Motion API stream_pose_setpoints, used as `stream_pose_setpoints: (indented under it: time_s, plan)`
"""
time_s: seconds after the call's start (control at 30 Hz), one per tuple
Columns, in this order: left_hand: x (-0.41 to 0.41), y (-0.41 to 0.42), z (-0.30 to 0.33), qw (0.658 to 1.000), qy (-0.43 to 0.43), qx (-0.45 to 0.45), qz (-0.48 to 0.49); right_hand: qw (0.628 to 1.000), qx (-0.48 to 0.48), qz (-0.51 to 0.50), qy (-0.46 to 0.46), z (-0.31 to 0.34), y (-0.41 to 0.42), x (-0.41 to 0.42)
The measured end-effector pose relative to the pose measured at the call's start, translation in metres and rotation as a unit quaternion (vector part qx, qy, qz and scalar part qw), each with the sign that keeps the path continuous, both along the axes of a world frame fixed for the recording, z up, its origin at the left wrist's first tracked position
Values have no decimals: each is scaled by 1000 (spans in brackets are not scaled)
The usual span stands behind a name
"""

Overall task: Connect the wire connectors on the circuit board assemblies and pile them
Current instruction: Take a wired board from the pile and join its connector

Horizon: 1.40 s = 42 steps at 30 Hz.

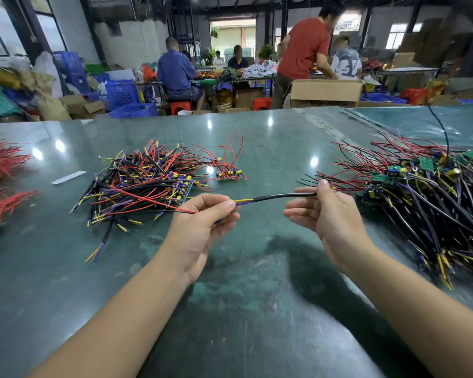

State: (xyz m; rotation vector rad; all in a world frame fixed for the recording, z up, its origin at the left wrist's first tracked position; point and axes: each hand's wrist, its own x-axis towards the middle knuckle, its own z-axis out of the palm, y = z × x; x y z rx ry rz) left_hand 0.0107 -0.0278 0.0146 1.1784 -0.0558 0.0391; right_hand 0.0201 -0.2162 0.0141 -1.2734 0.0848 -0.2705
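A black sheathed cable (279,196) with yellow and purple leads stretches level between my hands above the green table (243,296). My left hand (202,227) pinches its yellow and purple end between thumb and fingers. My right hand (328,214) pinches the other end with thumb and forefinger. A pile of circuit board assemblies (148,181) with red, black, yellow and purple wires lies behind my left hand. One separate small board (230,174) with red wires sits to that pile's right. A bigger tangled heap of assemblies (426,192) lies at the right.
Bundles of red wires (3,159) lie at the table's left edge, and a white strip (68,177) near them. Beyond the table several people work among cardboard boxes (325,91), blue crates (120,94) and red stools.
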Motion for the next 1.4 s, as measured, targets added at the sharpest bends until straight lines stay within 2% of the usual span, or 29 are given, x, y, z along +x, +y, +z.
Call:
stream_pose_setpoints:
  time_s: [0.07, 0.13, 0.2, 0.23, 0.33, 0.47, 0.6, 0.67, 0.73, 0.77, 0.8, 0.87, 0.93, 0.97, 1.03, 1.07, 1.13, 1.2, 1.33, 1.4]
  plan:
    - [1, 3, 1, 1000, -5, 8, 10, 985, -160, -43, -42, -3, -6, -1]
    - [2, 6, 1, 1000, -7, 11, 15, 927, -347, -105, -99, -6, -12, 0]
    - [1, 6, 0, 1000, -4, 9, 12, 874, -444, -144, -134, -5, -15, 0]
    - [1, 5, 0, 1000, 0, 4, 6, 868, -450, -154, -140, -6, -17, 2]
    - [0, 3, 0, 999, 21, -23, -31, 930, -321, -133, -120, -3, -17, 4]
    - [2, 5, -2, 996, 52, -46, -57, 933, -297, -137, -152, -6, -16, 1]
    - [1, 2, -1, 992, 52, -88, -67, 974, -163, -126, -97, -4, -12, 8]
    - [1, 1, 0, 993, 60, -85, -53, 981, -160, -97, -46, -7, -12, 10]
    - [4, 3, -1, 996, 69, -61, -17, 973, -223, -56, 1, -13, -10, 9]
    - [5, 5, -2, 996, 69, -48, 7, 955, -291, -56, 18, -16, -9, 9]
    - [6, 6, -3, 997, 66, -34, 32, 921, -381, -78, 35, -20, -9, 9]
    - [7, 7, -5, 996, 48, 12, 76, 824, -529, -201, 39, -20, -10, 7]
    - [6, 4, -7, 992, 21, 72, 103, 748, -578, -315, -82, -10, -7, -1]
    - [5, 1, -8, 990, 8, 94, 107, 729, -582, -318, -169, -5, -4, -5]
    - [3, -3, -8, 989, -13, 114, 96, 704, -611, -214, -291, -2, 5, -13]
    - [1, -5, -8, 989, -22, 118, 84, 693, -642, -137, -298, -3, 13, -17]
    - [-1, -8, -7, 989, -34, 129, 60, 692, -694, -10, -201, -5, 24, -24]
    - [-3, -8, -7, 989, -35, 138, 43, 692, -713, 38, -106, -8, 24, -23]
    - [-3, -5, -3, 990, -21, 140, 9, 729, -659, 116, -142, -4, 11, -21]
    - [-4, -3, -2, 990, -13, 139, -12, 724, -651, 173, -152, -3, 7, -19]
